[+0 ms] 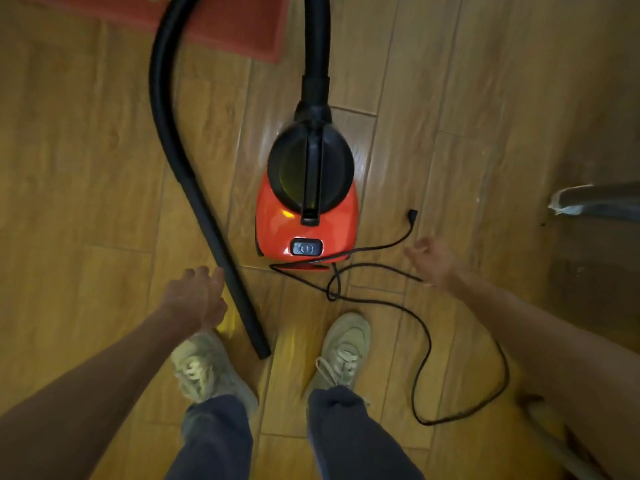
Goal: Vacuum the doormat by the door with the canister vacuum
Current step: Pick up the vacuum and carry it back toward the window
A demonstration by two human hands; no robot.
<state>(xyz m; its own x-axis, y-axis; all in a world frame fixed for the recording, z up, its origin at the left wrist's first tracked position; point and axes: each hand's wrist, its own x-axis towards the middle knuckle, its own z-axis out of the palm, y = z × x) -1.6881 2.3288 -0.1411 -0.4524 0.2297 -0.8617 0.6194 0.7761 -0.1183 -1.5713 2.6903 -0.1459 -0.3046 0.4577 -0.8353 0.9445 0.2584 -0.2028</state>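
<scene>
A red canister vacuum is sitting on the wooden floor directly ahead of the person's feet. Its body is glossy red-orange with a large black oval top section, a black carrying handle running lengthwise over it, and a grey rocker switch at the near end. A black hose is leaving the far end of the canister, running out of view at the top edge and curving back down the left side, where it is joining a straight black tube lying slanted on the floor, its open end resting near the left shoe. The doormat, a reddish rectangle, is lying at the top of the view beyond the vacuum, with the hose crossing over it. A thin black power cord is trailing from the near end of the canister, looping across the floor to the right, and its plug is lying loose on the boards just right of the canister.

The left hand is hovering with fingers loosely spread, its fingertips just beside the tube, and whether they are touching it I cannot tell. The right hand is open and empty, reaching above the cord. The right shoe is standing near the cord's loop.
</scene>
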